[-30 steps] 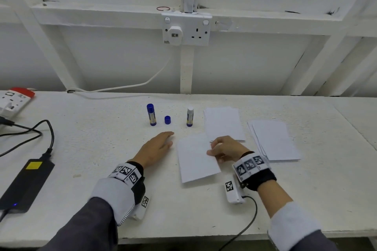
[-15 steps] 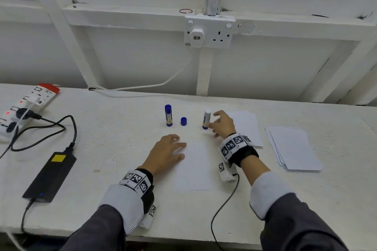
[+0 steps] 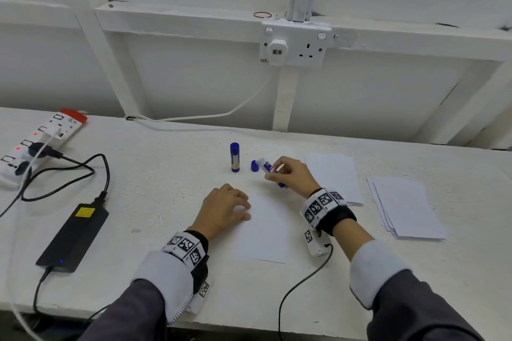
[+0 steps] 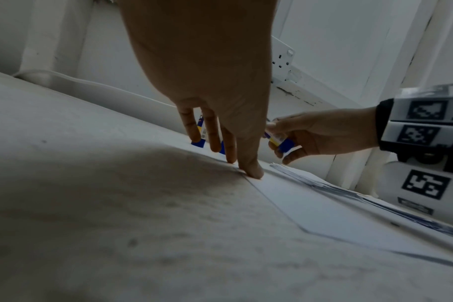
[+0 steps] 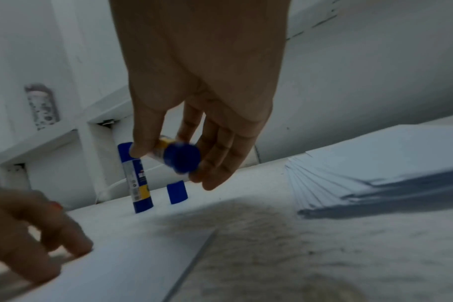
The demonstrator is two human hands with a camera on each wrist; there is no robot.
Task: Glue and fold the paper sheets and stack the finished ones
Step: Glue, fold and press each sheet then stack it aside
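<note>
From the head view, the right hand (image 3: 291, 173) grips the uncapped glue stick (image 3: 270, 170), tilted above the tabletop (image 3: 155, 202) beyond the paper sheet's (image 3: 263, 235) far edge. The left hand (image 3: 224, 209) rests fingers spread on the sheet's left edge.

The left wrist view shows straight fingertips (image 4: 252, 171) pressing the sheet's corner.

In the right wrist view, thumb and fingers (image 5: 220, 163) pinch the stick's barrel, its blue base (image 5: 181, 158) toward the camera; a loose cap (image 5: 177, 192) stands beneath.
</note>
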